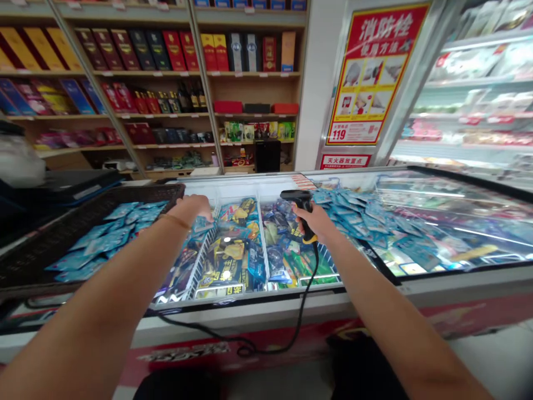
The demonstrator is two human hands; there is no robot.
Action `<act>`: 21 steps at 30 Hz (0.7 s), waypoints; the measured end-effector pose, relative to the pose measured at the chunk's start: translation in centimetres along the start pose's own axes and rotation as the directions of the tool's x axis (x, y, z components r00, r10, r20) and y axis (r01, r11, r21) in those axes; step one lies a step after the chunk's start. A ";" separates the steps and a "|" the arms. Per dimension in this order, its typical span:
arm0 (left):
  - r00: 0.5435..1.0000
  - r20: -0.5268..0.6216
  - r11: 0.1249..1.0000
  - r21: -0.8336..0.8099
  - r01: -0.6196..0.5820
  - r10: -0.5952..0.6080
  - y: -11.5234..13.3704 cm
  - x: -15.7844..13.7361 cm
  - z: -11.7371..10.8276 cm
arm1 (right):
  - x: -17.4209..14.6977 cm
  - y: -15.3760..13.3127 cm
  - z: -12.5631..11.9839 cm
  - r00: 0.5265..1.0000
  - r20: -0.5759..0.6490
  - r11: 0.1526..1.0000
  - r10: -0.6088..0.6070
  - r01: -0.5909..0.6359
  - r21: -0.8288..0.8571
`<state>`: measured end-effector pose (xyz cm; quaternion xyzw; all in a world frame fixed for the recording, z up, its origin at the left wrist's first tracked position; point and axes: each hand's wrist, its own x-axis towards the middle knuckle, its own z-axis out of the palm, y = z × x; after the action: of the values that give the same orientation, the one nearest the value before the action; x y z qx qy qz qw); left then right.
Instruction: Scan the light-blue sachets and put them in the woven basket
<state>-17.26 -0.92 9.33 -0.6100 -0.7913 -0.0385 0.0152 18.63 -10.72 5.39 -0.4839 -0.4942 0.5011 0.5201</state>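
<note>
My right hand (314,221) is wrapped around the handle of a black handheld barcode scanner (296,195), whose head points left. Its coiled black cable (300,318) hangs over the freezer front. My left hand (192,209) is curled above the left part of the freezer, beside a dark woven basket (172,194). Below its fingers shows a small blue packet (202,224), which they appear to pinch; the fingertips are partly hidden. Many blue packets (112,236) lie in the basket. A larger heap of similar packets (353,208) rests on the freezer's glass at right.
The chest freezer (266,303) holds bagged frozen goods (229,253) between white wire dividers (262,244). Shelves (254,75) of boxes and bottles stand behind it. A red poster (377,75) hangs at back right, near a lit display fridge (478,94).
</note>
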 end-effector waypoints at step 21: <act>0.993 -0.026 0.986 -0.115 -0.120 0.118 2.0 -5.3 0.9 | -0.7 3.0 -0.4 0.998 0.059 1.000 -0.002 0.003 -0.020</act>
<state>-13.93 -5.45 8.17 -0.6557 -0.7497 -0.0895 -0.0105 18.94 -11.33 2.33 -0.4733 -0.5151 0.5096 0.5010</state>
